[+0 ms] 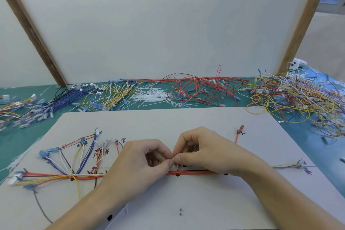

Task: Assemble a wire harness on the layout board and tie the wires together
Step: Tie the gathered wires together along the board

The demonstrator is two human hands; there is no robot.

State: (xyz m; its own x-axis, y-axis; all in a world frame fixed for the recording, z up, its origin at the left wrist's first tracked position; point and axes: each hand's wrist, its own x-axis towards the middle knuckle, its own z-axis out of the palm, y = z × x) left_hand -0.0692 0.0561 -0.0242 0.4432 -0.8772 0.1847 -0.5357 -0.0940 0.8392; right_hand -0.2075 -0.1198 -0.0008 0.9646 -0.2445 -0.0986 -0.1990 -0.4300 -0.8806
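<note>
both pinching: left hand (145,162) and right hand (201,153) gripping a white cable tie (173,160) over the red wire bundle (192,172) mid layout board (186,123); risking slipping tail, leaving wires loose.

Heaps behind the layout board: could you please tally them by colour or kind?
Blue wire heap: 1
Yellow wire heap: 1
White cable tie heap: 1
Red wire heap: 1
Mixed-colour wire heaps: 2, far left and far right
Total: 6
</note>
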